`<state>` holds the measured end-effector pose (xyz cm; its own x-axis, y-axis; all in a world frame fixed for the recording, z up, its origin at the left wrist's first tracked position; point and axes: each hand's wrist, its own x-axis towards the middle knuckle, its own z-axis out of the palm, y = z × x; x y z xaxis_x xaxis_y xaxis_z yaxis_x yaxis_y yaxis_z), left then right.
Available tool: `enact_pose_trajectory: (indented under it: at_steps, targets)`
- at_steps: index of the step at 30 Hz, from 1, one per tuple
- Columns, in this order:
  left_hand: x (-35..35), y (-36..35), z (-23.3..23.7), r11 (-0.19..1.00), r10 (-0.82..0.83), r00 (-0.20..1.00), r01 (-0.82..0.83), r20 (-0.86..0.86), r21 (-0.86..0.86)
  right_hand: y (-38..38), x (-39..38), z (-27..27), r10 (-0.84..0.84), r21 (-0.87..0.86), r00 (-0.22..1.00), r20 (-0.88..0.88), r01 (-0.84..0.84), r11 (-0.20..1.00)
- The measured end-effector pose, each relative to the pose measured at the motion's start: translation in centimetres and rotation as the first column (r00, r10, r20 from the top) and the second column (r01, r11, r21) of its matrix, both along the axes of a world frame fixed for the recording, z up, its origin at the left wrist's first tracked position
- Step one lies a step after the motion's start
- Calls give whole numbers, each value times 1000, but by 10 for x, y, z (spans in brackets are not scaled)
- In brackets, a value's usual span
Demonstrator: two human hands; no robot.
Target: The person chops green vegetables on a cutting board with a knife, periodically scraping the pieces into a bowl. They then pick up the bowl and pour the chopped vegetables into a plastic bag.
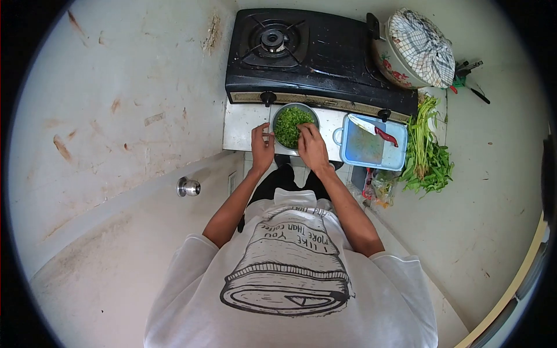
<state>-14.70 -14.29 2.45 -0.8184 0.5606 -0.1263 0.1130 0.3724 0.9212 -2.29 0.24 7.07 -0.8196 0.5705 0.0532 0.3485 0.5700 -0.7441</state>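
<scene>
A round grey metal bowl [317, 113] full of finely chopped greens [288, 123] stands on the white counter in front of me. My left hand [263, 146] is at the bowl's left side, fingers apart, with the thumb side close to the rim. Over the right edge reaches my right hand [312, 148], its bent fingertips down at the chopped greens. Those fingers look drawn together on some of the greens. Right of the bowl, a knife [376, 131] with a dark red handle lies across a blue tray [397, 156].
A black gas stove [339, 52] fills the back of the counter. At its right stands a floral pot [400, 72] with a checked cloth [422, 49] over it. Long leafy greens [426, 156] hang at the counter's right end. A door knob [188, 187] juts out at left.
</scene>
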Motion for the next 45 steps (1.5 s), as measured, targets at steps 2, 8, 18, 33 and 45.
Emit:
enact_pose_trajectory:
  at_steps: [2, 8, 18, 33, 45]
  targets:
    - [5, 0, 5, 999, 0, 996, -4, -90, -42, 2, 4, -2, 44, 1, 998, 43, -44, 999]
    - [17, 25, 32, 985, -138, 783, 47, -607, -164, 10, 24, 2, 10, -98, 998, -62, -16, 995]
    - [85, 103, 43, 883, -445, 893, 450, -71, 133, 124, 180, -28, -396, 48, 916, -70, 399, 916]
    - [164, 160, -36, 851, -493, 869, 490, 33, -187, 208, 328, -59, -639, 148, 744, 196, 622, 769]
    - [175, 137, -6, 860, -416, 909, 386, -19, -335, 216, 324, -66, -484, 127, 846, 225, 467, 875]
